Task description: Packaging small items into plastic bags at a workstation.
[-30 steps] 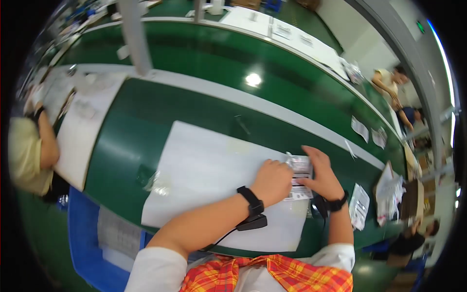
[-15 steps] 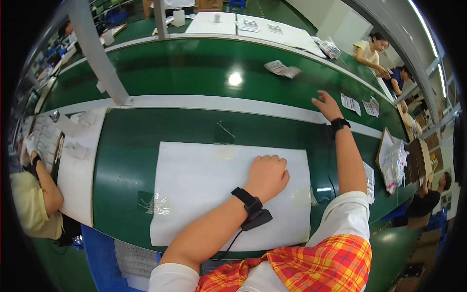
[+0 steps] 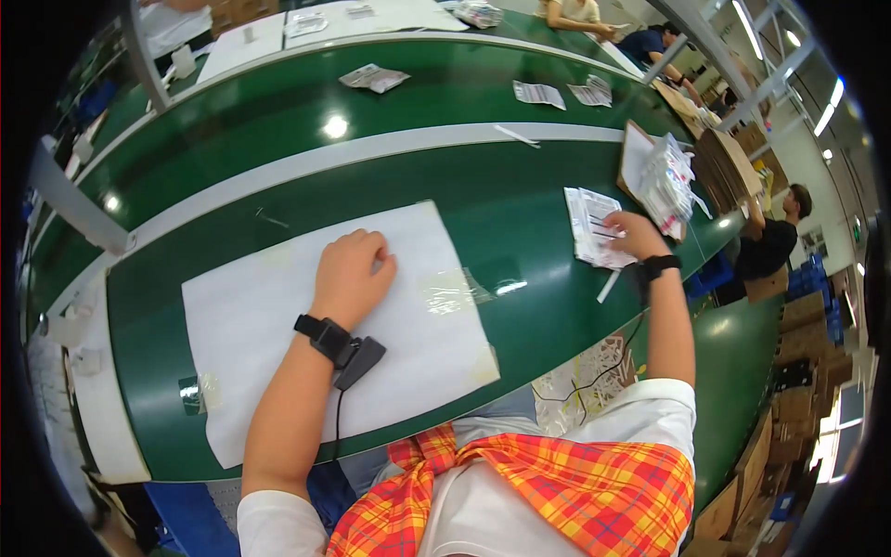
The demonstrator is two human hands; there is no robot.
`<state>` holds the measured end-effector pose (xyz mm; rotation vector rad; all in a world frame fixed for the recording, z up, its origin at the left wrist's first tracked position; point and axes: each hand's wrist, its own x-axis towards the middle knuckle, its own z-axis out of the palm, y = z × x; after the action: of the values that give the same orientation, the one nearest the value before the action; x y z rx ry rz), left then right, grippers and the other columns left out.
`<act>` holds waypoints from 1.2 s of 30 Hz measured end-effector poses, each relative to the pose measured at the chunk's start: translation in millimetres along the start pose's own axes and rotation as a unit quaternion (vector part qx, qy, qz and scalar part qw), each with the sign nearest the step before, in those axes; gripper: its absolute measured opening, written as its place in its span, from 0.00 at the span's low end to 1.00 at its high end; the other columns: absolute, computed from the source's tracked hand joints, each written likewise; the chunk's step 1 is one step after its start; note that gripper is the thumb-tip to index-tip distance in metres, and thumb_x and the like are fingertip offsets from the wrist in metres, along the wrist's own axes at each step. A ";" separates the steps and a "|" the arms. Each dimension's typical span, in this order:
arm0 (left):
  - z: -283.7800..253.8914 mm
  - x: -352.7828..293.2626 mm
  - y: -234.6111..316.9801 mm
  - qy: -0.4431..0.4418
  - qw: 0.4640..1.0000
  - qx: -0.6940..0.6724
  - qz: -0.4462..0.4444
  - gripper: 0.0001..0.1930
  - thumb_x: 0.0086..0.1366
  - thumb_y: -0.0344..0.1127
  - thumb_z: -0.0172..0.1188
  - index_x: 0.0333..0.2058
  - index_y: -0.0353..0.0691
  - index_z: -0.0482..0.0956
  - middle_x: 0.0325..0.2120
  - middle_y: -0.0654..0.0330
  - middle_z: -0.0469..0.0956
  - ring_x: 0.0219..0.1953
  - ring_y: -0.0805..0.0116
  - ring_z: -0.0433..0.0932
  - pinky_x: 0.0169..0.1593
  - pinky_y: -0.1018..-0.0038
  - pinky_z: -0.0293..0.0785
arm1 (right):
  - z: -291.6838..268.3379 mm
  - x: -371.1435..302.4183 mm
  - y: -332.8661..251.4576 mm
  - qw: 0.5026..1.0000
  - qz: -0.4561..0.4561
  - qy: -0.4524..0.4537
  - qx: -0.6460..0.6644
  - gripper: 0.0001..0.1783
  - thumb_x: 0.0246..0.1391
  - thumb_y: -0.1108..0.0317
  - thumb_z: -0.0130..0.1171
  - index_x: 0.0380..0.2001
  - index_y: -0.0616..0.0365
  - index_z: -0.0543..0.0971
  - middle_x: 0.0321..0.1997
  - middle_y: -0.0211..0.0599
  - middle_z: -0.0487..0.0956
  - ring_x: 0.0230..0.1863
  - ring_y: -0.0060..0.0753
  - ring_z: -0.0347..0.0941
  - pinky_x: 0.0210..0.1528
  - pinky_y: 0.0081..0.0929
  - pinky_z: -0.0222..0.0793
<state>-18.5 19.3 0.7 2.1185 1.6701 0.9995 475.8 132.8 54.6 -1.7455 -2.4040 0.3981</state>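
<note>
My left hand [image 3: 355, 278] lies on a white sheet [image 3: 418, 348] taped to the green table. It is loosely closed, knuckles up, with nothing visible in it; its palm is hidden. To the right, my right hand [image 3: 640, 236] reaches over a small stack of flat printed packets [image 3: 587, 218]. Its fingertips touch the top packet, thumb and forefinger apart. Black wristbands with cables are on both wrists; a black device [image 3: 358, 362] hangs from the left one.
Beyond the stack, a pile of white packets [image 3: 666, 186] fills an open cardboard box [image 3: 637, 153]. A silvery printed packet [image 3: 374, 78] and two more packets lie on the green belt behind the pale rail [image 3: 306, 172]. Other people work at the far side and the right.
The view has swung right. My right hand has come back from above the belt's near rail to the packet stack. The silvery packet, blurred before, now lies still. My left hand stays on the sheet.
</note>
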 end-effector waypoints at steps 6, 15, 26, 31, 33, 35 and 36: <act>-3.3 -8.0 7.6 -0.010 0.999 -0.038 -0.003 0.04 0.54 0.32 0.59 0.25 0.38 0.75 0.23 0.55 0.74 0.29 0.54 0.74 0.34 0.61 0.70 | 4.2 12.8 -19.6 0.990 0.045 -0.108 -0.073 0.16 0.39 0.70 0.69 0.33 0.60 0.77 0.33 0.41 0.76 0.38 0.44 0.74 0.39 0.34 0.69; -16.6 0.5 13.3 0.165 0.984 0.010 0.070 0.07 0.61 0.32 0.56 0.35 0.36 0.76 0.30 0.53 0.75 0.36 0.53 0.74 0.42 0.65 0.71 | 28.5 37.3 -252.8 0.929 -0.341 0.142 0.029 0.07 0.46 0.70 0.61 0.29 0.58 0.74 0.32 0.44 0.75 0.38 0.53 0.72 0.41 0.43 0.69; -9.8 -3.8 9.3 -0.008 0.951 -0.288 -0.110 0.16 0.69 0.36 0.47 0.50 0.36 0.73 0.41 0.49 0.79 0.43 0.51 0.78 0.48 0.64 0.72 | 128.6 54.6 -313.5 0.896 -0.442 0.010 0.030 0.11 0.47 0.65 0.59 0.34 0.56 0.80 0.35 0.44 0.80 0.39 0.50 0.76 0.43 0.43 0.72; -11.8 2.5 -18.7 0.007 0.976 -0.204 -0.076 0.17 0.65 0.30 0.51 0.52 0.38 0.72 0.43 0.49 0.80 0.45 0.51 0.79 0.50 0.66 0.74 | 128.2 50.3 -326.7 0.904 -0.409 -0.121 0.042 0.08 0.49 0.67 0.56 0.33 0.53 0.80 0.32 0.44 0.80 0.37 0.50 0.77 0.42 0.44 0.72; -11.9 3.8 -25.2 -0.015 0.980 -0.183 -0.072 0.18 0.62 0.29 0.53 0.52 0.37 0.73 0.44 0.49 0.79 0.47 0.52 0.78 0.52 0.66 0.73 | 125.0 50.7 -321.9 0.901 -0.409 -0.139 0.048 0.07 0.51 0.68 0.55 0.35 0.52 0.78 0.33 0.44 0.79 0.37 0.51 0.76 0.41 0.45 0.71; -13.7 3.3 -25.4 -0.040 0.983 -0.166 -0.068 0.19 0.59 0.27 0.55 0.51 0.37 0.74 0.46 0.49 0.79 0.49 0.52 0.77 0.55 0.67 0.72 | 124.4 45.0 -314.4 0.897 -0.417 -0.136 0.059 0.07 0.53 0.67 0.55 0.36 0.53 0.77 0.35 0.43 0.78 0.39 0.50 0.75 0.41 0.45 0.70; -14.4 4.3 -24.0 -0.052 0.994 -0.100 -0.009 0.21 0.56 0.28 0.58 0.51 0.38 0.74 0.48 0.49 0.77 0.52 0.52 0.75 0.56 0.66 0.70 | 123.0 39.5 -309.8 0.896 -0.417 -0.139 0.066 0.07 0.54 0.67 0.55 0.36 0.53 0.76 0.36 0.42 0.78 0.41 0.49 0.74 0.42 0.44 0.69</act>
<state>-45.5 27.6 -1.5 1.9866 1.4711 0.9893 148.3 64.6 27.2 -0.4979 -2.9281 0.6779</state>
